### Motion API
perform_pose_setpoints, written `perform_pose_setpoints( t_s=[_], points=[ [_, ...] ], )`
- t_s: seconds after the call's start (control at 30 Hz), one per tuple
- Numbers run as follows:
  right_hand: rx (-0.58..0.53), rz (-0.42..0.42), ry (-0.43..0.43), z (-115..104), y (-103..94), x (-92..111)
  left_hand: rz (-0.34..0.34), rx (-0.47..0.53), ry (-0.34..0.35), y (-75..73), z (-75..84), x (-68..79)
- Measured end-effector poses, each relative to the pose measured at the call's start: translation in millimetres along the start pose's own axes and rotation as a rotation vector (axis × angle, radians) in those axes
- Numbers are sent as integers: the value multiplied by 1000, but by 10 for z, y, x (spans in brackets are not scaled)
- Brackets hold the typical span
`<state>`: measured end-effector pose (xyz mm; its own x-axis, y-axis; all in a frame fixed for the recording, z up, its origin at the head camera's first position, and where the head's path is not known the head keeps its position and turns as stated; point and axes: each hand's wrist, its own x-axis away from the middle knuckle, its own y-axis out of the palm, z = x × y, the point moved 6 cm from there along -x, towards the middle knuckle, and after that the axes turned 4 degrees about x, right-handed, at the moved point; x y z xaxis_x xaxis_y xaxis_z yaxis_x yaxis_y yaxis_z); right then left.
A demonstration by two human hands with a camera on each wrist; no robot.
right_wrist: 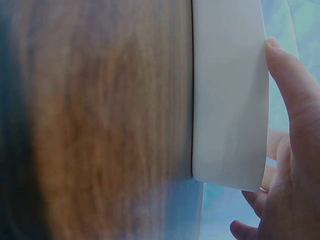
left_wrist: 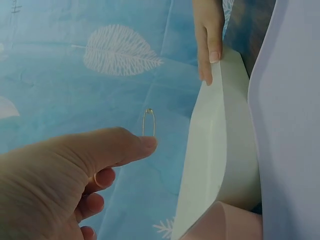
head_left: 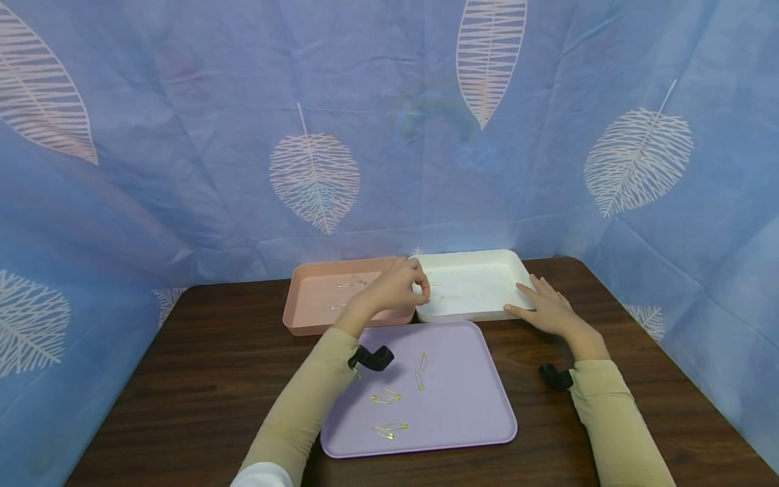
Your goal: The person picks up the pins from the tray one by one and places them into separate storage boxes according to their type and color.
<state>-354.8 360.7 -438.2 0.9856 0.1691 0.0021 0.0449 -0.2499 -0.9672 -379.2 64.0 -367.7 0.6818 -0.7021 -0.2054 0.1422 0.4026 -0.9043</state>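
Note:
Between thumb and finger, my left hand [head_left: 395, 284] pinches a thin safety pin [left_wrist: 149, 111], its looped end pointing up past the thumb in the left wrist view. That hand is over the left end of the white tray [head_left: 481, 284], where the pink tray [head_left: 316, 297] meets it. My right hand [head_left: 548, 308] rests with spread fingers on the white tray's right end, thumb at the near rim. Several safety pins with yellow heads, one of them a single pin [head_left: 420, 380], lie on the purple tray [head_left: 456, 419] in front.
A few pins, such as a silvery pin [head_left: 344, 285], lie in the pink tray, and a few by the white tray's left side. All three trays stand on a dark wooden table [head_left: 201, 379]. Behind it hangs a blue curtain [head_left: 389, 176] with white leaf prints.

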Motion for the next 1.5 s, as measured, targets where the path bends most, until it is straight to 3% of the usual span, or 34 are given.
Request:
perform_pose_setpoints(
  t_s=[0.27, 0.57, 0.73, 1.17, 1.5],
  points=[
    [8, 2, -1, 7, 4, 12, 3, 21, -72, 114, -101, -148],
    [3, -1, -1, 15, 12, 10, 58, -123, -112, 234, -167, -295],
    [4, 0, -4, 12, 12, 9, 63, -148, -152, 308, -216, -354],
    [-4, -1, -4, 12, 8, 11, 100, -121, -229, 407, -346, -422],
    [6, 1, -3, -1, 19, 5, 77, -142, -272, 462, -376, -423]
  ],
)
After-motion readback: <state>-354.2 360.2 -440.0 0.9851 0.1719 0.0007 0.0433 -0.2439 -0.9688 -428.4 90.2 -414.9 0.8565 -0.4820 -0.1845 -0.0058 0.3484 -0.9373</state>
